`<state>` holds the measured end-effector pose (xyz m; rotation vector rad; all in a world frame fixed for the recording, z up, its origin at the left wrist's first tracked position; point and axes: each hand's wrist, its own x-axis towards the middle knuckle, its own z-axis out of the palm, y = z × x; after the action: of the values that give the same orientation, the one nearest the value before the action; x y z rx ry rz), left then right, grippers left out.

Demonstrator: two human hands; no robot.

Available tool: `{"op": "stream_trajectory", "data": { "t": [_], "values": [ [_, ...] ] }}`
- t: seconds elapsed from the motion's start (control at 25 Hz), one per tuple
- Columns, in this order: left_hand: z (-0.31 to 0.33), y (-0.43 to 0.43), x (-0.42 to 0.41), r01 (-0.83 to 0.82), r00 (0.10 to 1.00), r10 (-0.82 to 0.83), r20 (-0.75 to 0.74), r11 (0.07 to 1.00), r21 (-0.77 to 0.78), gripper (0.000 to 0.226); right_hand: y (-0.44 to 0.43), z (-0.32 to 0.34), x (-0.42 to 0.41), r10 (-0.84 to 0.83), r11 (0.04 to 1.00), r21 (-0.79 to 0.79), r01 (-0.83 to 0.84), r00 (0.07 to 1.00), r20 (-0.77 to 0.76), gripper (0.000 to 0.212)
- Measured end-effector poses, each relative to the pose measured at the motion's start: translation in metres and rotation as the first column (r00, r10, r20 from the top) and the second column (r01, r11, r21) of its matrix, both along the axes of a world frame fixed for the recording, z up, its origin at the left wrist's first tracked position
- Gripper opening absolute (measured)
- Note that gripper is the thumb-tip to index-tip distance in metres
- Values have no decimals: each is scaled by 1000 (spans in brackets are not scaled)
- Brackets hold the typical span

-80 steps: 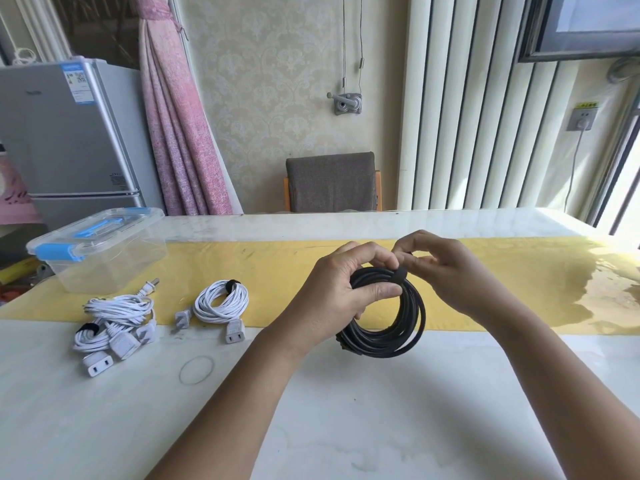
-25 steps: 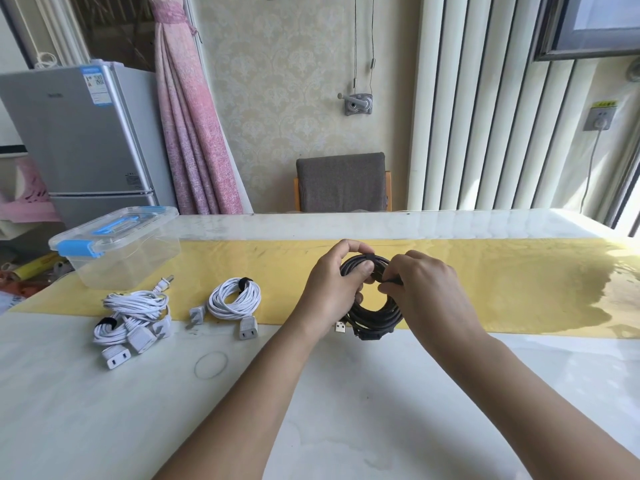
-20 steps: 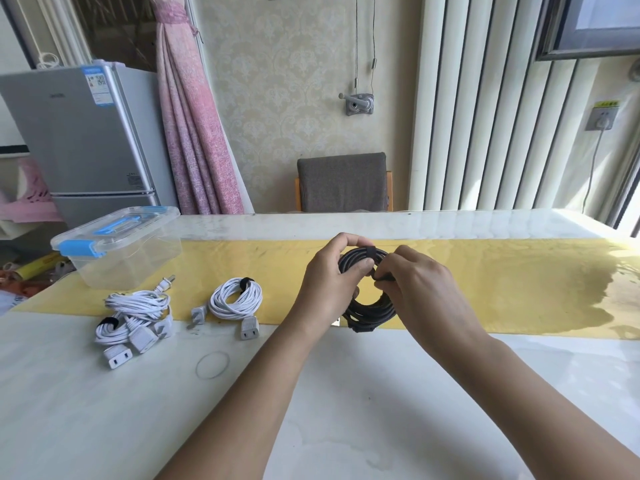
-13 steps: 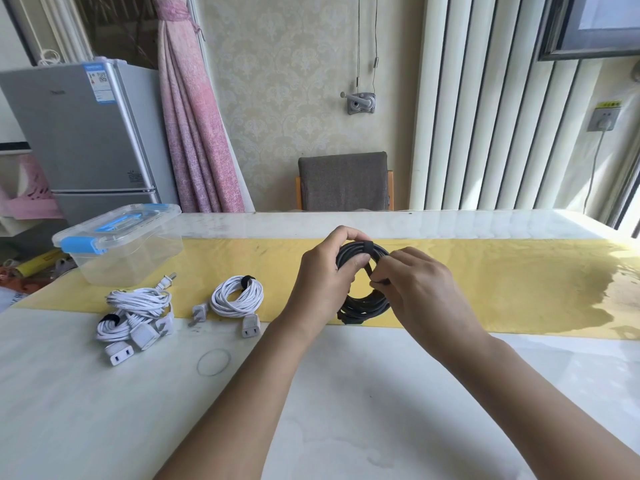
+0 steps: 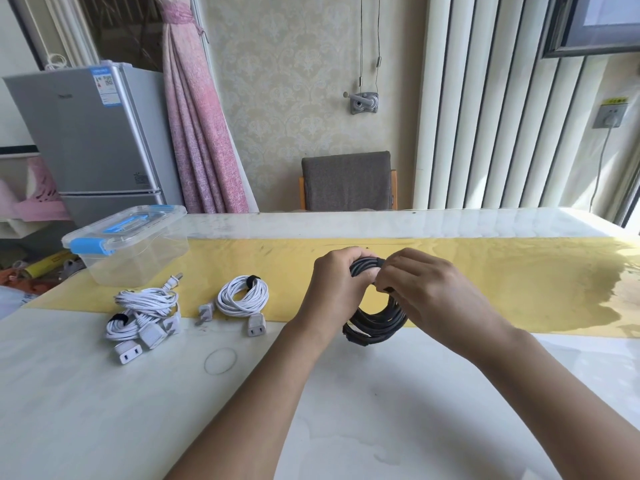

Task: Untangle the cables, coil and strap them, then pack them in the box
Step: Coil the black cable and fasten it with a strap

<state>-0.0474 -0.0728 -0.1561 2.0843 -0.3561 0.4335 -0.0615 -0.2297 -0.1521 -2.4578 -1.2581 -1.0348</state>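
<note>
A black coiled cable (image 5: 375,322) stands upright above the table's middle, held by both hands. My left hand (image 5: 336,282) grips the top left of the coil. My right hand (image 5: 420,289) pinches the coil's top right, where a black strap wraps it. A single white coiled cable (image 5: 242,299) with a black strap lies to the left. Further left lies a heap of white cables (image 5: 142,315), strapped, with plugs sticking out. A clear plastic box (image 5: 128,245) with a closed lid and blue latches stands at the far left.
The white table (image 5: 381,410) carries a yellow runner (image 5: 519,278) across its middle. A grey chair (image 5: 348,180) stands behind the far edge. A silver fridge (image 5: 90,140) and a pink curtain are at the back left.
The black coil has stayed in both hands, turned and lowered slightly toward the table. My right hand's fingers have closed over the strap at the coil's top. The white cables and box have not moved.
</note>
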Motion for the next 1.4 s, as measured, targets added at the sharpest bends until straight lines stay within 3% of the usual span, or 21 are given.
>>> {"op": "stream_trajectory", "data": {
  "t": [0.08, 0.2, 0.4, 0.48, 0.8, 0.88, 1.0, 1.08, 1.28, 1.4],
  "values": [
    [3, 0, -1, 46, 999, -46, -25, 999, 17, 14, -3, -1, 3, 0, 987, 161, 8, 999, -48, 4],
    [7, 2, -5, 138, 989, -134, -68, 989, 58, 16, -2, -8, 7, -44, 912, 396, 107, 985, -165, 6],
    [8, 4, -7, 217, 974, -209, -84, 970, 110, 18, 3, -4, 6, 10, 723, 615, 316, 884, -467, 7],
    [7, 4, -6, 219, 974, -211, -80, 969, 116, 20, 1, -1, 6, 60, 659, 657, 365, 846, -530, 9],
    [0, 0, -2, 154, 987, -149, -63, 985, 74, 14, 1, 2, 7, 109, 567, 711, 416, 817, -566, 14],
    [-2, -1, -1, 134, 989, -128, -80, 988, 77, 14, 3, -2, 7, 27, 582, 715, 389, 869, -494, 24],
    [-3, -4, -1, 96, 988, -91, -125, 995, 31, 13, 7, -10, 9, -116, 753, 614, 236, 966, -230, 10],
    [-2, -3, 1, 67, 987, -68, -143, 998, -14, 14, 8, -16, 13, -159, 846, 497, 192, 981, -109, 10],
    [0, -1, 0, 70, 985, -64, -161, 997, 32, 7, 16, -20, 12, -314, 911, 241, 334, 942, -120, 36],
    [-1, -6, -3, 134, 986, -131, -103, 991, 27, 11, 19, -18, 9, -315, 889, 246, 386, 906, -284, 49]
  ]
}}
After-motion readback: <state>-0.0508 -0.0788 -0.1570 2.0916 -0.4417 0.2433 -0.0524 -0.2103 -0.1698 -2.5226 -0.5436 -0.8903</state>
